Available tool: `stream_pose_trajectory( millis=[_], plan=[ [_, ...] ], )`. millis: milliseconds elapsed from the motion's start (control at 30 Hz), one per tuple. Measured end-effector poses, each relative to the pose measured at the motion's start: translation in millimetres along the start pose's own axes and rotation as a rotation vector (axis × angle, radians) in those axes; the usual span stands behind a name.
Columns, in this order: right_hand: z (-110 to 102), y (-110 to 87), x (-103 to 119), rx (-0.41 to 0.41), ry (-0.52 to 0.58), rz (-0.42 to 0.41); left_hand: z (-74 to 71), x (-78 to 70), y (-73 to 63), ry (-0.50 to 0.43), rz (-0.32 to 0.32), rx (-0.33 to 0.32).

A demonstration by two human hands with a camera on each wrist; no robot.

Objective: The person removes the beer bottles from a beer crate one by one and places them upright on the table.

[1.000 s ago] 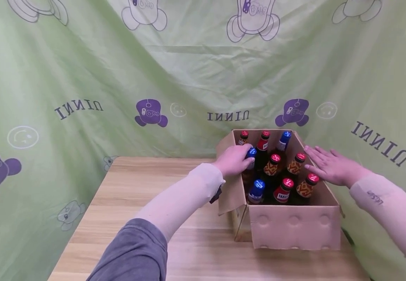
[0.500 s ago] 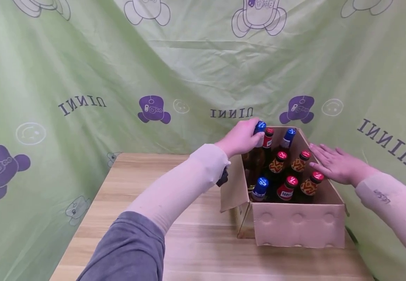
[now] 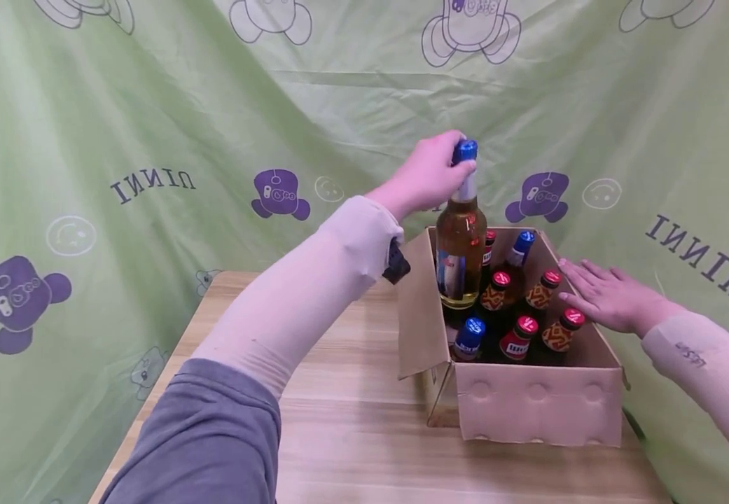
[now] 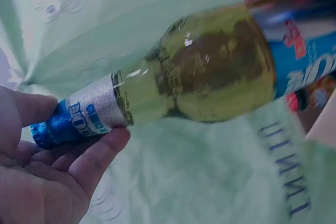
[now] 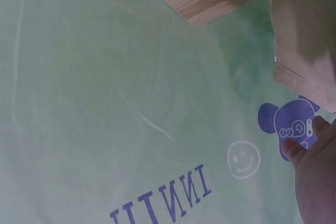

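Note:
My left hand [image 3: 430, 170] grips a beer bottle [image 3: 461, 241] by its blue-foiled neck and holds it upright over the left side of an open cardboard box [image 3: 537, 402]. The bottle is clear glass with yellow liquid and a blue-and-white label; its base overlaps the box interior in the head view. In the left wrist view, thumb and fingers wrap the blue and silver foil [image 4: 79, 116]. My right hand [image 3: 616, 297] lies with straight fingers against the box's right edge. Inside the box stand several bottles, among them a blue-capped bottle [image 3: 469, 339] and a red-capped bottle [image 3: 517, 337].
The box stands on the right part of a wooden table [image 3: 339, 420], its front flap [image 3: 539, 427] and left flap [image 3: 421, 329] folded outward. Behind the table hangs a green printed cloth [image 3: 351, 126].
My left hand has lifted the blue-capped beer bottle from among the others, raising it until most of its body shows above the box. The right hand has stayed at the box's right edge.

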State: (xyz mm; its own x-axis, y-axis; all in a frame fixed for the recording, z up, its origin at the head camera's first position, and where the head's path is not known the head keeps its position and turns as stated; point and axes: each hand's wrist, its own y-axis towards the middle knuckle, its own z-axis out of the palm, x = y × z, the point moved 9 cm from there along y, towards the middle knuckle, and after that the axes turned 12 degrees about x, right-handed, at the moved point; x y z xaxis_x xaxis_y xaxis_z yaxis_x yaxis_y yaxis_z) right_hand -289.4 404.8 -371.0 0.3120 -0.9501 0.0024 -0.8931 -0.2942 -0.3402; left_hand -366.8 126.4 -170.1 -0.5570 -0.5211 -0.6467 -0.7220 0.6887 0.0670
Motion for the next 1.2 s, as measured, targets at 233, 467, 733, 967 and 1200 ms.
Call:
stream_pose_trajectory(
  millis=[233, 467, 733, 967, 1200],
  plan=[
    [1.5, -1.0, -0.3, -0.008, -0.006, -0.002, -51.3, -6.7, -25.1, -0.09, -0.048, -0.066],
    [5.2, -13.4, -11.0, -0.008, -0.029, 0.012, -77.1, 0.3, -34.0, 0.097, -0.115, -0.028],
    [5.2, -26.3, -19.1, -0.007, -0.03, 0.035, -52.2, 104.8, -45.0, 0.081, -0.186, -0.088],
    [2.1, -29.9, -23.5, -0.014, -0.002, 0.055, -18.4, 203.5, -50.1, -0.018, -0.244, -0.184],
    [0.2, -28.9, -22.3, -0.029, -0.013, 0.054, 6.9, 250.1, -45.7, 0.059, -0.31, -0.201]
  ],
)
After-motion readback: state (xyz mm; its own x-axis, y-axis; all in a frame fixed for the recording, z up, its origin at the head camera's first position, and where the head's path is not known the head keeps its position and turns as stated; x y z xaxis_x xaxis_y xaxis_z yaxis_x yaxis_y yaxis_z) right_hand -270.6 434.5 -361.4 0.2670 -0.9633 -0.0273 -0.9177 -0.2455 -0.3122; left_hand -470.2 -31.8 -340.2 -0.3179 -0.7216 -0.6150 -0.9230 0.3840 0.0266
